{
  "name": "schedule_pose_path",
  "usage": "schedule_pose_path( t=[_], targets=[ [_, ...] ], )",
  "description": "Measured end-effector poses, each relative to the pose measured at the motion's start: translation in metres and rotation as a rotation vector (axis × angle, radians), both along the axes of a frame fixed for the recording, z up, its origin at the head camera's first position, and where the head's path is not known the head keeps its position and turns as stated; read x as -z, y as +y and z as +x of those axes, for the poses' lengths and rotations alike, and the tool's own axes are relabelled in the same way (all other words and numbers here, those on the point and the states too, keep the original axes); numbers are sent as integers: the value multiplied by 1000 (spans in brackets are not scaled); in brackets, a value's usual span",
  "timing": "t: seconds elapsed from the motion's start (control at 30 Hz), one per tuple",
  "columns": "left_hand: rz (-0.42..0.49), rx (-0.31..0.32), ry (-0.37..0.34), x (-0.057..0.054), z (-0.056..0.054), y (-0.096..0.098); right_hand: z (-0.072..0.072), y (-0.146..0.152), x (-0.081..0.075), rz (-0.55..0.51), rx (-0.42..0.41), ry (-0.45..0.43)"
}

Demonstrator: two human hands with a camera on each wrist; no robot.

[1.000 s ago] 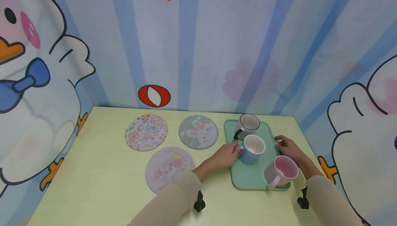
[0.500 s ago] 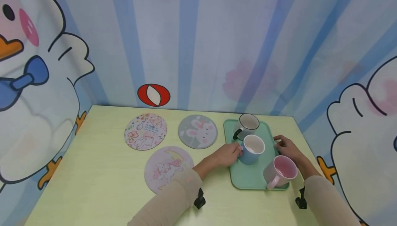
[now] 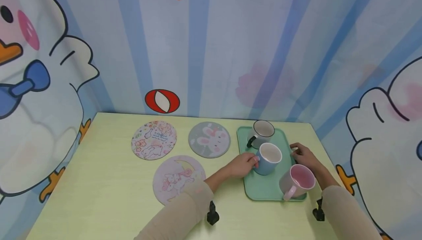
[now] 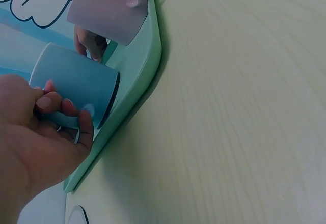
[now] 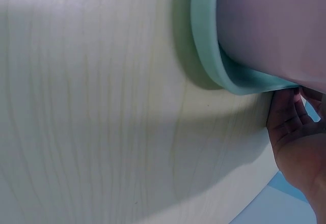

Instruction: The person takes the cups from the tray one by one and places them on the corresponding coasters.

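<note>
My left hand [image 3: 242, 165] grips the handle of a light blue mug [image 3: 267, 163], with fingers curled through it in the left wrist view. That mug is upright over the middle of a green tray [image 3: 260, 190]; whether its base touches the tray is hard to tell. My right hand [image 3: 306, 156] holds the tray's right rim, its fingers low against the edge in the right wrist view. A pink mug [image 3: 296, 182] stands at the tray's near right corner and partly hides that grip. Behind the blue mug is a white mug [image 3: 262, 133] with a black rim and handle.
Several flat things lie left of the tray: a floral round mat [image 3: 154, 140], a grey rabbit mat [image 3: 209, 139] and a pink moon mat [image 3: 176, 177], partly under my left sleeve. All rest on a pale yellow table [image 3: 95, 181]. A patterned curtain [image 3: 217, 49] hangs behind it.
</note>
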State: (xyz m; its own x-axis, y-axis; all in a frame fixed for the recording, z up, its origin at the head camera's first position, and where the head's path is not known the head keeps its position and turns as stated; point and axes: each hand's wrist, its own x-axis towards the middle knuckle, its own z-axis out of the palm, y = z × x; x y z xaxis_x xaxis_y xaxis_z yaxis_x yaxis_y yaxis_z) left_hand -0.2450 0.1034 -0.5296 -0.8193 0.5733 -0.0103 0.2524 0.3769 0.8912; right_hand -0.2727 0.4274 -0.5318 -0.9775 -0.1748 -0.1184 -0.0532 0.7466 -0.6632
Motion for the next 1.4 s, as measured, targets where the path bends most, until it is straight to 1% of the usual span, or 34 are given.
schedule_pose_path(
  t=[0.13, 0.27, 0.4, 0.5, 0.67, 0.87, 0.97, 1.03, 1.17, 1.3, 1.4],
  targets=[
    [47, -23, -24, -1, 4, -2, -1, 0, 1, 3, -2, 8],
    [69, -35, -53, -1, 6, -5, -1, 1, 2, 13, 0, 11],
    [105, -42, -86, -3, 6, -8, -1, 2, 4, 9, 2, 11],
    [124, -35, -92, -5, 5, -12, -2, 2, 5, 13, -3, 14],
    [130, -21, -89, -18, 6, -22, -1, 2, 6, 16, 0, 6],
    [111, 19, -41, -34, 9, -39, -2, 1, 4, 29, -5, 1],
    [130, 39, -51, -40, 10, -48, -2, 0, 3, 20, -8, 8],
    [136, 43, -51, -43, 11, -54, -1, -1, 4, 16, -9, 10],
    [140, 29, -26, -42, 12, -67, 0, -2, 3, 13, -14, 10],
    [152, 12, -22, -40, 14, -81, 0, -2, 4, 16, -15, 12],
    [167, 7, -28, -39, 15, -89, 0, 1, 6, 34, -9, 11]
  ],
)
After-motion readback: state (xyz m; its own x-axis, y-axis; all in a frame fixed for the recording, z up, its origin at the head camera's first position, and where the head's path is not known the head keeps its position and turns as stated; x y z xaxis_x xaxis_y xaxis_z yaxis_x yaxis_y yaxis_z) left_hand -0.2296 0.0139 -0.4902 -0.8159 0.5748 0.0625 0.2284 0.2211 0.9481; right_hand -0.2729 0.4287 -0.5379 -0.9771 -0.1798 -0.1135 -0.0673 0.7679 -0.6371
